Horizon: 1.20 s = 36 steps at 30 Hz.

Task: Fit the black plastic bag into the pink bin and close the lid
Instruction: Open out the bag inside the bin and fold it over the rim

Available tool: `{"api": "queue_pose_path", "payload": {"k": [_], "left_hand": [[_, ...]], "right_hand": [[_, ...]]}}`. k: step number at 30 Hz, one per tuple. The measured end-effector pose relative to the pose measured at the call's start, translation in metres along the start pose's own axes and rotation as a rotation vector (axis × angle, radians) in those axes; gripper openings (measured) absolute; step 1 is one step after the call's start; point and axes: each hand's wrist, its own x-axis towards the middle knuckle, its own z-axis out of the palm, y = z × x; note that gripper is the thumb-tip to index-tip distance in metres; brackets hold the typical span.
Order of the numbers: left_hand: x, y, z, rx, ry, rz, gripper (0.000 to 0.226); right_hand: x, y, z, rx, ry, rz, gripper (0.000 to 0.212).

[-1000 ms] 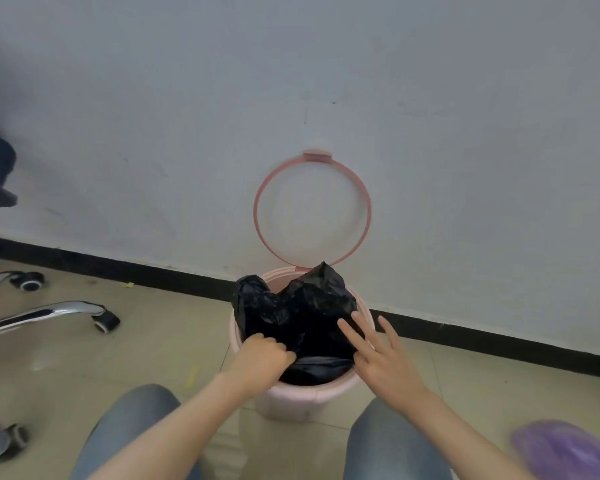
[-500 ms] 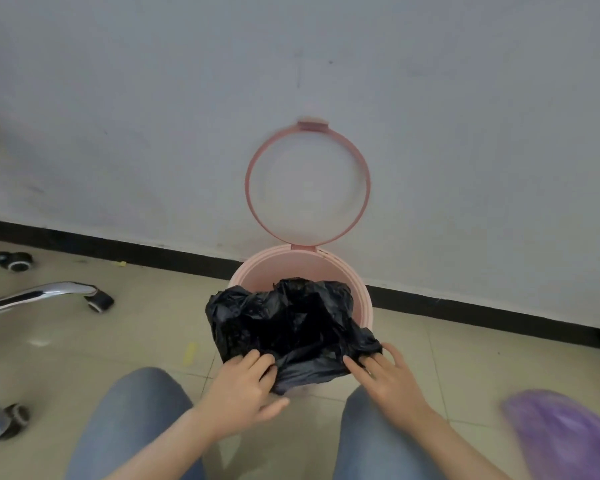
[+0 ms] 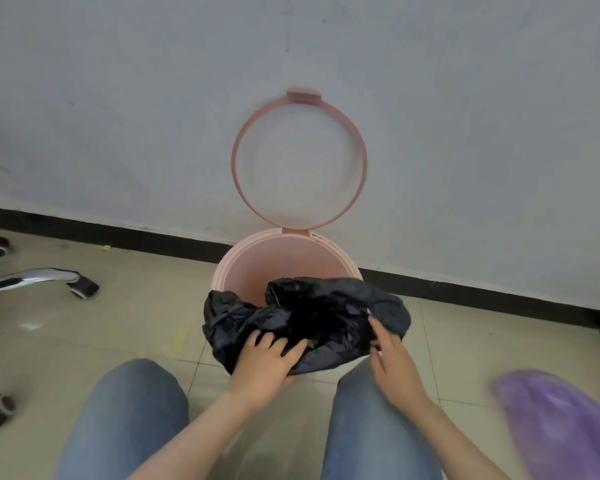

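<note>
The crumpled black plastic bag [image 3: 305, 322] lies draped over the near rim of the round pink plastic bin [image 3: 284, 261], part of it inside the opening and part hanging down the outside front; the far inner wall of the bin is bare. The left hand [image 3: 265, 363] presses on the bag's lower front with fingers curled into the film, apparently pinching it. The right hand [image 3: 392, 355] holds the bag's right side, fingertips tucked into a fold, though how firmly cannot be told. The pink ring-shaped lid [image 3: 299, 161] stands upright on its hinge against the wall. Assessed risks: the thin film may slip off the rim if stretched on one side only; the bag's mouth appears bunched, so it could be seated twisted; the ring could catch a loose fold when lowered; the light bin may tip or slide under a forward pull. The floor is smooth beige tile [image 3: 118, 327], likely slippery. A chrome chair leg with castor [image 3: 42, 284] lies left, a blurred purple object [image 3: 561, 424] right.
</note>
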Motion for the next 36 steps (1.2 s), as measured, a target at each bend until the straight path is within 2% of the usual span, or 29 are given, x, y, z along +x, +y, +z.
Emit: {"api": "queue_pose_path", "payload": {"k": [1, 3, 7, 8, 10, 12, 14, 15, 17, 19, 22, 24, 27, 30, 33, 34, 36], "left_hand": [[-0.001, -0.002, 0.005, -0.002, 0.037, 0.022, 0.064], [-0.001, -0.005, 0.006, 0.014, 0.043, 0.060, 0.063], [0.001, -0.005, 0.005, 0.015, 0.096, 0.084, 0.063], [0.001, -0.004, 0.004, 0.000, 0.093, 0.076, 0.063], [0.000, -0.003, 0.004, -0.001, 0.087, 0.069, 0.064], [0.000, -0.003, 0.004, 0.004, 0.075, 0.057, 0.066], [0.000, -0.004, 0.004, -0.010, 0.078, 0.051, 0.068], [0.000, -0.004, 0.004, -0.007, 0.077, 0.052, 0.069], [-0.001, -0.004, 0.005, 0.002, 0.081, 0.064, 0.068], [-0.001, -0.004, 0.007, 0.008, 0.095, 0.079, 0.067], [-0.002, -0.004, 0.008, 0.003, 0.139, 0.103, 0.066], [-0.002, -0.005, 0.007, 0.000, 0.175, 0.113, 0.065], [-0.001, -0.008, 0.010, -0.009, 0.246, 0.130, 0.070], [-0.007, -0.010, 0.007, 0.001, 0.292, 0.099, 0.074], [-0.013, -0.005, -0.005, 0.008, 0.490, 0.070, 0.052], [-0.013, -0.003, -0.010, 0.009, 0.545, 0.035, 0.043], [-0.011, -0.003, -0.020, 0.019, 0.575, -0.113, 0.032]], "right_hand": [[0.004, -0.002, -0.002, 0.160, -0.039, 0.085, 0.052], [0.017, -0.002, 0.000, 0.324, -0.009, 0.155, 0.055], [0.030, -0.003, 0.001, 0.461, 0.113, 0.249, 0.043], [0.028, -0.002, 0.002, 0.404, 0.190, 0.226, 0.037], [0.019, -0.003, 0.003, 0.113, 0.371, 0.094, 0.034], [0.012, -0.005, 0.006, -0.213, 0.528, -0.152, 0.033], [0.012, -0.006, 0.012, -0.407, 0.598, -0.407, 0.038], [0.016, -0.007, 0.014, -0.470, 0.565, -0.484, 0.040], [0.028, -0.012, 0.018, -0.540, 0.423, -0.501, 0.042], [0.045, -0.015, 0.019, -0.518, 0.270, -0.338, 0.041], [0.069, -0.007, 0.012, -0.140, 0.111, -0.042, 0.042], [0.078, -0.003, 0.008, 0.154, -0.004, 0.022, 0.041], [0.081, -0.004, 0.007, 0.315, 0.025, 0.060, 0.038], [0.075, -0.007, 0.005, 0.132, 0.149, 0.042, 0.029], [0.062, -0.005, 0.004, -0.135, 0.359, -0.165, 0.029], [0.058, -0.006, 0.005, -0.184, 0.364, -0.234, 0.029], [0.058, -0.009, 0.004, -0.249, 0.255, -0.319, 0.032]]}}
